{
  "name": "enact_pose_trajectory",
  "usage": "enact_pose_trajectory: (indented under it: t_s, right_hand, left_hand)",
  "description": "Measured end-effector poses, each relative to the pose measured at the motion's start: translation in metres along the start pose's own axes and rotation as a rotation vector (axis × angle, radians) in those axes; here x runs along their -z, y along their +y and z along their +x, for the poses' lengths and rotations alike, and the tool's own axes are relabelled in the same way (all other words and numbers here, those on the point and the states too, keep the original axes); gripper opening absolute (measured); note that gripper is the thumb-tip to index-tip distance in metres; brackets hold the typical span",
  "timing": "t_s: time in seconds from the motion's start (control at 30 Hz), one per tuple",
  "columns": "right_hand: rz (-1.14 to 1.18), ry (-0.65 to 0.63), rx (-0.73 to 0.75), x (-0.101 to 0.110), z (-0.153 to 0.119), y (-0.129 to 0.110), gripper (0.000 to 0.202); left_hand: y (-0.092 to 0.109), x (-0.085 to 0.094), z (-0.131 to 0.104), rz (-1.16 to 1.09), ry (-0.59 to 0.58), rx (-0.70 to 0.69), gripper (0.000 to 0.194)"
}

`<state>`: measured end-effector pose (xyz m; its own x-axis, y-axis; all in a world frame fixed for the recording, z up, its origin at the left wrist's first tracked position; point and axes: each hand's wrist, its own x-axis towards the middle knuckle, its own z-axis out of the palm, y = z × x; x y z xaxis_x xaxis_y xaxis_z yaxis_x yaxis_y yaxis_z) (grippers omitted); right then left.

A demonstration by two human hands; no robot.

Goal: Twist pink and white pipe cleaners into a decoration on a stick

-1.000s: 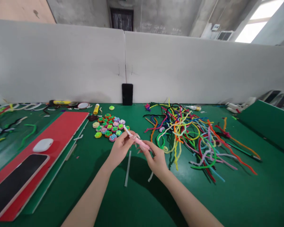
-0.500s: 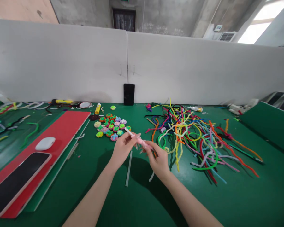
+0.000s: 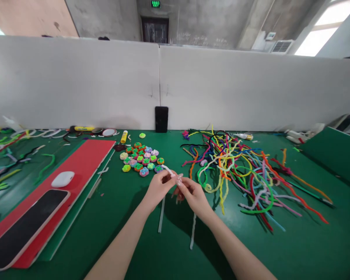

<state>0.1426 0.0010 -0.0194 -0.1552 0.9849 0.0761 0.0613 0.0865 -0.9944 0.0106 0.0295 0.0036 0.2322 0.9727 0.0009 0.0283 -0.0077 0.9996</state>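
Observation:
My left hand [image 3: 160,186] pinches a white fuzzy stem [image 3: 168,169], whose upper end sticks out to the upper left. Fingertips of my right hand [image 3: 195,194] meet those of the left on the same piece, around a small pale pink part that the fingers mostly cover. Below my right hand a white twisted stem [image 3: 193,233] extends down over the table. A flat pale strip [image 3: 161,216] lies under my left hand. Just beyond the hands sits a cluster of small colourful flower discs [image 3: 140,158].
Many coloured fuzzy stems [image 3: 227,167] lie tangled on the right of the green table [image 3: 169,256]. A black phone [image 3: 161,119] leans on the partition [image 3: 105,85]. At left, a red board [image 3: 87,155] bears another phone [image 3: 29,227] and a white case [image 3: 63,179].
The view has shifted slightly. My hands have come closer together, covering more of the pink part, and a longer length of white stem now shows below my right hand.

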Motion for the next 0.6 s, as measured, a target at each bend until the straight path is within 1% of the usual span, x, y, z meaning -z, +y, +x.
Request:
enact_pose_trajectory:
  t_s: [0.07,0.17,0.27,0.37,0.43,0.5,0.57,0.6]
  right_hand:
    - [0.057,-0.037,-0.059,0.0000,0.0020,0.0018,0.031]
    - [0.057,-0.053,-0.074,-0.0003,0.0029,0.0025,0.033]
    - [0.087,-0.119,-0.104,-0.0015,0.0020,0.0007,0.035]
    - [0.164,-0.202,-0.128,-0.0030,0.0010,-0.0007,0.039]
    - [0.227,-0.207,-0.140,-0.0035,0.0009,-0.0002,0.038]
    - [0.279,-0.185,-0.171,-0.0032,0.0015,0.0017,0.035]
    - [0.297,-0.158,-0.210,-0.0022,0.0029,0.0045,0.034]
    - [0.293,-0.144,-0.224,-0.0015,0.0039,0.0060,0.035]
  left_hand:
    - [-0.0020,0.0017,0.0011,-0.035,-0.009,0.054,0.029]
    - [-0.0040,0.0058,0.0035,-0.081,0.016,0.102,0.035]
    - [-0.0056,0.0073,0.0048,-0.092,0.037,0.103,0.030]
    - [-0.0073,0.0031,0.0036,-0.084,0.023,0.106,0.026]
    - [-0.0080,-0.0008,0.0026,-0.050,-0.007,0.107,0.028]
    - [-0.0084,-0.0019,0.0029,-0.028,-0.036,0.111,0.033]
    - [-0.0095,0.0020,0.0055,-0.034,-0.018,0.104,0.037]
    - [-0.0108,0.0061,0.0076,-0.029,0.021,0.089,0.039]
